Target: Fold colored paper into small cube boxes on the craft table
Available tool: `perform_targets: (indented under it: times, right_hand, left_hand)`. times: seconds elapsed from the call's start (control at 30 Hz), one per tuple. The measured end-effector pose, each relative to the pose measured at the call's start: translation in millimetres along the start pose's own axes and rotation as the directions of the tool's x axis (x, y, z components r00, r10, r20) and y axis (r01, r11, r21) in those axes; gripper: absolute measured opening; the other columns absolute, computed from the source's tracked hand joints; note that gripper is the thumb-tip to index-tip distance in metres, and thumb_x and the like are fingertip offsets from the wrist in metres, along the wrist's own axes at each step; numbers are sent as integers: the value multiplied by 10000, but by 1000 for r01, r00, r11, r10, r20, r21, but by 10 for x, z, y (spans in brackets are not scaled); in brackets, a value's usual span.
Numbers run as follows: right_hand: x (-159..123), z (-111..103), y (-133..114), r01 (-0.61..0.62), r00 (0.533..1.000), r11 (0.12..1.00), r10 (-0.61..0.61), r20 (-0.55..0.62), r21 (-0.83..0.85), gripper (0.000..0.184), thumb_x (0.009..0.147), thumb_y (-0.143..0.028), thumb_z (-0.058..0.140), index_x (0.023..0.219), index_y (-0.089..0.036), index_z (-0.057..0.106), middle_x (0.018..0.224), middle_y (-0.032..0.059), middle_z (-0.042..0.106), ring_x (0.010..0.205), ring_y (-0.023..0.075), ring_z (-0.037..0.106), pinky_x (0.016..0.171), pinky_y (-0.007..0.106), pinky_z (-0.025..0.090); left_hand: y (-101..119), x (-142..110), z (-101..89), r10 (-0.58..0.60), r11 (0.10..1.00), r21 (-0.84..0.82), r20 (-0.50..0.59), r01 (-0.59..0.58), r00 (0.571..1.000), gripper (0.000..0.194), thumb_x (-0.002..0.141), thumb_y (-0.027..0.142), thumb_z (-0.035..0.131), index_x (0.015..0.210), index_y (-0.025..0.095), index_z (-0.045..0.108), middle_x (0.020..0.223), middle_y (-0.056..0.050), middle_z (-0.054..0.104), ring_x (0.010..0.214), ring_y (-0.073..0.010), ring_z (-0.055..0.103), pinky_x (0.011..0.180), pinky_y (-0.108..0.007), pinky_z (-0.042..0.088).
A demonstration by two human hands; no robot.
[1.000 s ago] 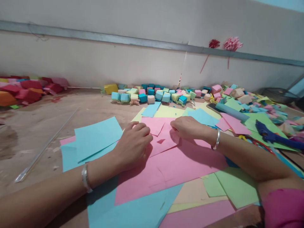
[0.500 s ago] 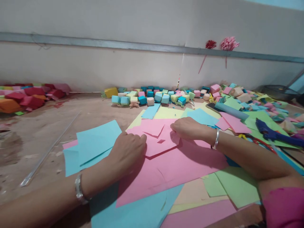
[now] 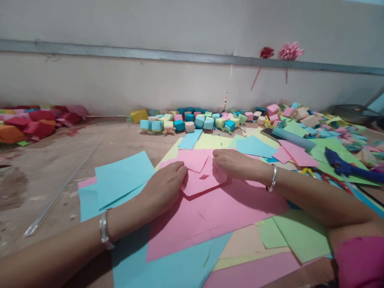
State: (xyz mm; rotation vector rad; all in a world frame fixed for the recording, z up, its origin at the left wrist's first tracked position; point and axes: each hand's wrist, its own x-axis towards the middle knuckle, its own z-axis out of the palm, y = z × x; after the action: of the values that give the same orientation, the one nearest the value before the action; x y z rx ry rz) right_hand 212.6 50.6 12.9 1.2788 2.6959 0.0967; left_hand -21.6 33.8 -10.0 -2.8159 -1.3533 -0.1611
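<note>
- Head view: a small folded pink paper [image 3: 196, 187] lies between the person's hands, over a large pink sheet [image 3: 207, 228]. Its upper flap comes to a point, and a small diamond-shaped patch shows just below that.
- The left hand [image 3: 165, 182] has its fingers bent together and clamped on the left side of the folded piece, with the wrist in a silvery bracelet [image 3: 105, 231].
- The right hand [image 3: 232, 163] is closed on the upper right edge, fingers drawn together; this wrist wears a bracelet too.
- Under the large pink sheet, a light blue sheet [image 3: 162, 266] reaches toward the person. Green sheets [image 3: 301, 232] lie to the right.
- More blue sheets [image 3: 124, 176] overlap left of the hands, and a clear rod [image 3: 60, 197] lies beyond them on the tabletop [image 3: 117, 138].
- To the right are a blue glue gun [image 3: 345, 165], red- and yellow-handled scissors [image 3: 333, 181], a blue paper roll [image 3: 294, 139] and a dark flat object [image 3: 268, 133], perhaps a phone.
- Small paper blocks [image 3: 189, 122] line the back by the wall [image 3: 120, 86]; a red and orange pile [image 3: 39, 125] sits far left.
- Two paper flowers, red [image 3: 267, 52] and pink [image 3: 291, 51], stand out against the wall's rail [image 3: 135, 53].
</note>
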Motion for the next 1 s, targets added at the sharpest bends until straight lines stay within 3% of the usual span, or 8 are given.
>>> perform_targets:
  times: [0.17, 0.27, 0.37, 0.53, 0.63, 0.77, 0.87, 1.0]
  right_hand:
    - [65, -29, 100, 3, 998, 999, -6, 55, 52, 127, 840, -80, 545, 735, -108, 610, 816, 95, 592, 656, 128, 455, 572, 260, 274]
    - [67, -38, 152, -1, 999, 987, -8, 52, 162, 248, 916, -255, 512, 743, -114, 621, 833, 100, 596, 689, 136, 489, 590, 258, 300]
    - [58, -7, 186, -10, 999, 973, 0, 45, 232, 289, 845, -402, 598, 761, -126, 624, 871, 87, 578, 697, 135, 484, 580, 253, 309]
    - [64, 67, 219, 13, 999, 973, -20, 27, 229, 230, 777, -365, 625, 730, -142, 591, 853, 61, 531, 694, 132, 449, 570, 250, 305]
    - [68, 80, 229, 26, 999, 972, -31, 21, 234, 228, 780, -362, 613, 725, -142, 585, 850, 59, 526, 692, 131, 441, 569, 252, 299]
    - [63, 60, 218, 18, 999, 972, -28, 41, 235, 212, 767, -343, 621, 747, -132, 601, 859, 64, 528, 688, 129, 437, 565, 255, 290]
    - [61, 28, 189, 3, 998, 973, -16, 55, 229, 219, 777, -340, 610, 761, -122, 620, 859, 70, 536, 695, 134, 446, 570, 256, 293]
    - [61, -11, 152, -11, 997, 974, -7, 80, 225, 235, 791, -346, 606, 791, -114, 643, 879, 80, 551, 700, 140, 456, 572, 255, 296]
  left_hand:
    - [-110, 44, -86, -13, 987, -157, 74, 25, 997, 345, 798, 91, 413, 1019, 184, 660, 1254, -120, 609, 1122, -266, 586, 887, -392, 483]
    - [-124, 45, -85, -16, 984, -174, 62, 26, 998, 332, 881, 174, 393, 1026, 186, 691, 1320, -141, 562, 1183, -291, 549, 911, -416, 470]
    - [-89, 30, -47, -8, 993, -122, 2, 8, 1000, 293, 910, 253, 421, 918, 175, 704, 1252, -154, 575, 1136, -301, 547, 897, -429, 458]
    - [-3, -10, -64, 86, 994, -66, -71, -90, 994, 193, 860, 160, 468, 901, 177, 655, 964, -98, 624, 882, -243, 559, 741, -364, 442]
    - [57, -59, -158, 123, 991, 38, 49, -125, 991, 264, 808, 30, 403, 815, 179, 621, 836, -72, 614, 811, -237, 556, 715, -373, 413]
    - [139, -138, -219, 60, 985, 147, 218, -93, 974, 310, 801, -22, 355, 814, 161, 605, 837, -88, 603, 781, -249, 555, 720, -407, 407]
    - [199, -179, -143, 99, 991, 68, 161, -112, 982, 242, 868, 42, 368, 826, 154, 578, 887, -92, 583, 817, -237, 543, 723, -384, 417]
    - [247, -176, -17, 125, 992, 23, 43, -126, 991, 173, 878, 329, 570, 921, 162, 559, 905, -66, 560, 804, -231, 524, 697, -376, 426]
